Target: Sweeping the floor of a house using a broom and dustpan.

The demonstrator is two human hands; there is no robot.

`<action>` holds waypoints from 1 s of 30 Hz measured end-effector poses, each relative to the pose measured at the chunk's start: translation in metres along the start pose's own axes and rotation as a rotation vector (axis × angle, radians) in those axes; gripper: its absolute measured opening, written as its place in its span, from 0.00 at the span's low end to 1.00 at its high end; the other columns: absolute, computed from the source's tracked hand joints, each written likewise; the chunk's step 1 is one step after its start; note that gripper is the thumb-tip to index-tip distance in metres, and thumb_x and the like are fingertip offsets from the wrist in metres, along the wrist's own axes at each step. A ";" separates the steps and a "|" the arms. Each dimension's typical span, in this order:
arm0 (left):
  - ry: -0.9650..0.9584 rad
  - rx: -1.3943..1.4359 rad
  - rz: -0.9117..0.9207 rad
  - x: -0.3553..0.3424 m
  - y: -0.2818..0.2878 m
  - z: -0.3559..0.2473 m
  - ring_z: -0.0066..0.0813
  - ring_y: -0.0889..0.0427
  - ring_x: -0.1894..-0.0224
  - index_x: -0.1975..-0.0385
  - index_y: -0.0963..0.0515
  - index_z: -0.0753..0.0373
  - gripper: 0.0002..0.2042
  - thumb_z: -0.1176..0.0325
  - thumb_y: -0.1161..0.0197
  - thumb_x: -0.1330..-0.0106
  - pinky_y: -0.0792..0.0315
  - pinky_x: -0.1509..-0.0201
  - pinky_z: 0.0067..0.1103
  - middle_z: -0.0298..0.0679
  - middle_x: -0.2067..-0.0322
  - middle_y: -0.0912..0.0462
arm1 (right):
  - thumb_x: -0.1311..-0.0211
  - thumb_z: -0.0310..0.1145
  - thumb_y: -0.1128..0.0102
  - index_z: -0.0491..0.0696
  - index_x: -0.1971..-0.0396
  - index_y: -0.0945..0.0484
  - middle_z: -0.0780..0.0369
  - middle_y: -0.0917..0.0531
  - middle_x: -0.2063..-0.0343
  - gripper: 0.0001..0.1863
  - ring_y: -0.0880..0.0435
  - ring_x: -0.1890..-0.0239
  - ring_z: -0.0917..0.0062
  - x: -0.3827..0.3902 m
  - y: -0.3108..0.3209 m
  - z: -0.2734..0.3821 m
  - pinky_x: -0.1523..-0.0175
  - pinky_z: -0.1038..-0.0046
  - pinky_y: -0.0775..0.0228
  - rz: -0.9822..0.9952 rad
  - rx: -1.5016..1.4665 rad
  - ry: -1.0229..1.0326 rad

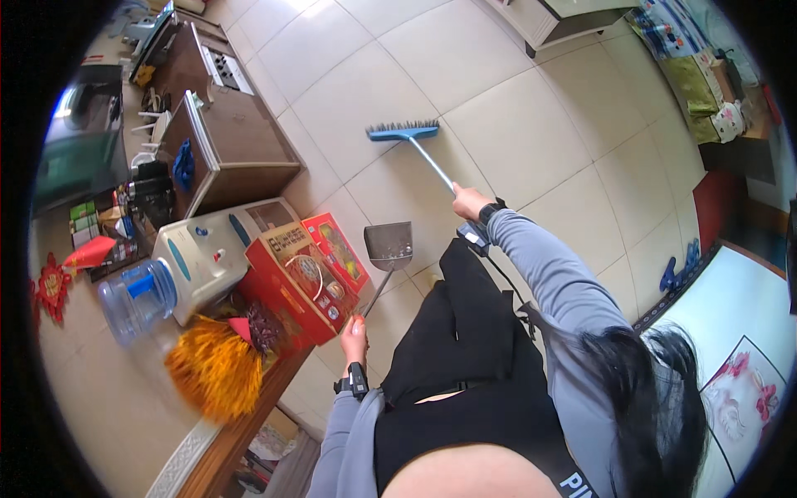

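Observation:
My right hand (pixel 470 202) grips the silver pole of a broom (pixel 432 162), whose blue head (pixel 403 132) with dark bristles lies out ahead on the tiled floor (pixel 515 124). My left hand (pixel 354 339) is closed around the thin handle of a grey dustpan (pixel 388 241), with small bits of debris in its pan. The dustpan is beside red boxes (pixel 278 249) at the left, below and left of the broom head.
Left are a cabinet (pixel 241 133), a water dispenser (pixel 187 266) with a blue bottle (pixel 137 303) and an orange feathery bundle (pixel 212 365). A white cabinet (pixel 548 17) stands at the top, a bed (pixel 681 66) upper right, a white surface (pixel 730 307) right.

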State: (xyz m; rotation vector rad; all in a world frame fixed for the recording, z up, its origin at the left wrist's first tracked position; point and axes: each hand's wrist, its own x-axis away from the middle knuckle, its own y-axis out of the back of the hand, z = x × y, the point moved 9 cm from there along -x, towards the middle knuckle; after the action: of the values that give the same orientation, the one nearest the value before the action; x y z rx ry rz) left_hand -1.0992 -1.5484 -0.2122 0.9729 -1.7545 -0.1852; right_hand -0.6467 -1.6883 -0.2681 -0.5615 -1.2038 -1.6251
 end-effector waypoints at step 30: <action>-0.153 -0.344 0.013 0.028 -0.009 0.216 0.30 0.23 0.76 0.56 0.29 0.55 0.19 0.65 0.45 0.51 0.29 0.69 0.23 0.43 0.77 0.23 | 0.54 0.27 0.57 0.42 0.45 0.52 0.53 0.24 0.80 0.32 0.23 0.80 0.68 0.169 -0.223 -0.160 0.77 0.69 0.32 -0.010 -0.347 -0.263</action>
State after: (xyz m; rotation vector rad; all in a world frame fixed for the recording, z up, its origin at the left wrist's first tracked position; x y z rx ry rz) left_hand -1.2804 -1.6427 -0.2873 0.7115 -1.7912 -0.5461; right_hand -0.8849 -1.9046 -0.2928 -1.0159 -1.1150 -1.8231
